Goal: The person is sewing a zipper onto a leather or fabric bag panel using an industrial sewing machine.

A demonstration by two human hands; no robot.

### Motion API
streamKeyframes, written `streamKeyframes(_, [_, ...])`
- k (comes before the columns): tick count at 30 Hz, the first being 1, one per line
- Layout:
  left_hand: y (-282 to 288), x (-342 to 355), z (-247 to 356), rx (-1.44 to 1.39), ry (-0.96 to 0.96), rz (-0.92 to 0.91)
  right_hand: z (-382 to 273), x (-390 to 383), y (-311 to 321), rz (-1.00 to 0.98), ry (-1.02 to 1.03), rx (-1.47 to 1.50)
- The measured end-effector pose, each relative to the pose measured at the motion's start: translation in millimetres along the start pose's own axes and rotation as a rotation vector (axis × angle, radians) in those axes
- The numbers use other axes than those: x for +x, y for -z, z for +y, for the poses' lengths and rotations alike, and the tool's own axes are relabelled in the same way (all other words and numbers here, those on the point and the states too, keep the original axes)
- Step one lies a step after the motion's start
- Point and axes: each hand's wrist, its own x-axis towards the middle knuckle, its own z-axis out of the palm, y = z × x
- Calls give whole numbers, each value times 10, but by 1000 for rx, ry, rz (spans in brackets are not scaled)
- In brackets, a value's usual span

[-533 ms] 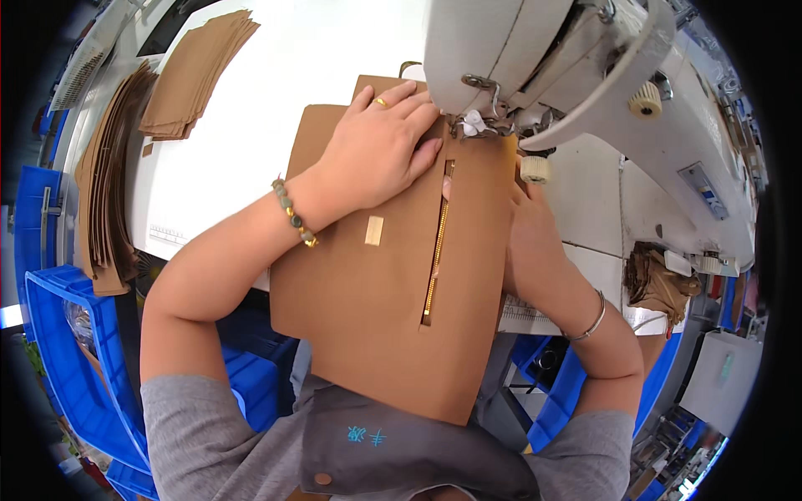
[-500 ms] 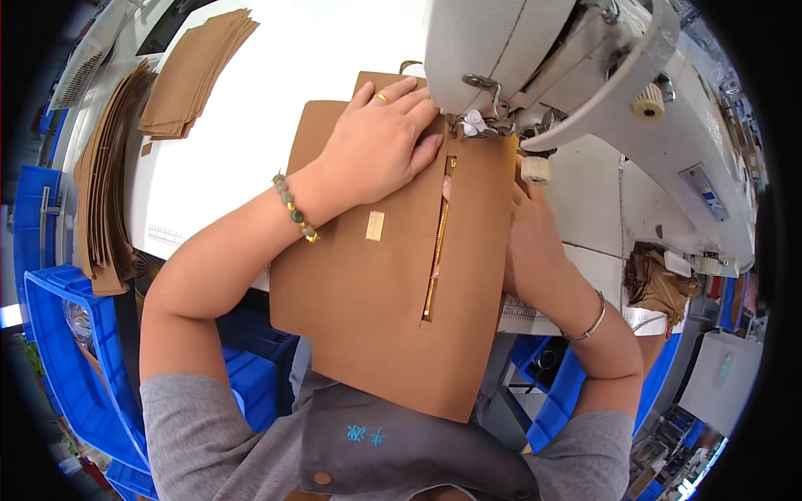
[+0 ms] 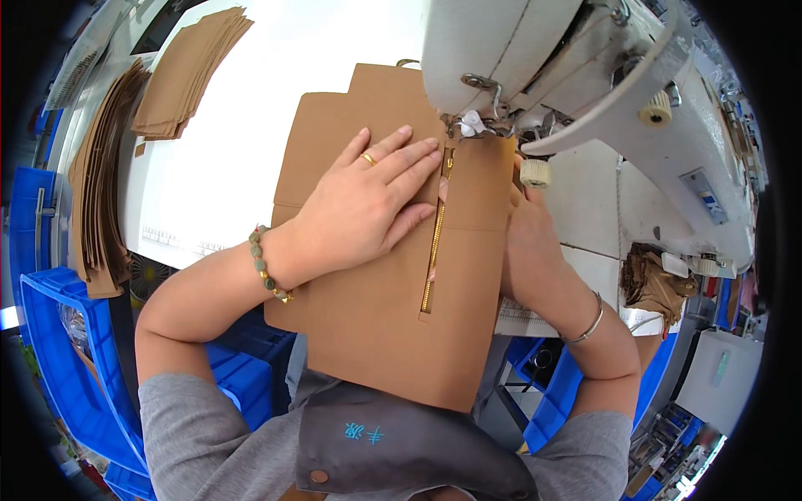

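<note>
A brown panel (image 3: 376, 326) with a gold zipper (image 3: 434, 246) in a long slot lies under the sewing machine's needle and foot (image 3: 464, 127). My left hand (image 3: 368, 196) rests on the panel left of the zipper, fingers stretched out and pointing away from me. My right hand (image 3: 528, 234) is at the panel's right edge, its fingers curled at that edge and partly hidden beneath it and behind the machine's knob.
The white machine (image 3: 635, 100) overhangs the worktable (image 3: 217, 200) from the right. Stacks of brown pieces (image 3: 109, 167) lie at the left, with a crumpled brown bundle (image 3: 652, 284) at the right. Blue bins (image 3: 67, 351) stand below the table on both sides.
The panel has shifted slightly away from me under the foot. My left hand has slid back toward me, uncovering more of the panel's far part.
</note>
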Motion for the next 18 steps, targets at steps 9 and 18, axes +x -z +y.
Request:
streamKeyframes(9, [-17, -12, -43, -69, -42, -23, -6, 14, 9, -17, -23, 11])
streamKeyframes(18, [-3, -25, -69, -206, -10, 55, -16, 29, 46, 7, -39, 78])
